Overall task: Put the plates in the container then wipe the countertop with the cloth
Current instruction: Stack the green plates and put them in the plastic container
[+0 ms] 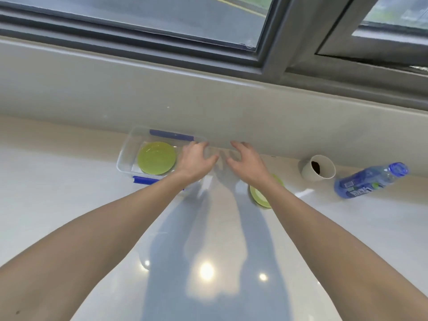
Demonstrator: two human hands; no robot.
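A clear plastic container (125, 154) with blue clips stands against the back wall of the white countertop (69, 205). One green plate (156, 158) lies flat inside it. My left hand (195, 158) hovers at the container's right end, fingers spread and holding nothing. My right hand (246, 159) is beside it, also spread and empty. A second green plate (260, 196) lies on the counter, partly hidden under my right forearm. No cloth is in view.
A white paper cup (318, 169) lies on its side at the right near the wall. A blue water bottle (370, 180) lies on its side further right. A grey window frame (273, 54) runs above the ledge.
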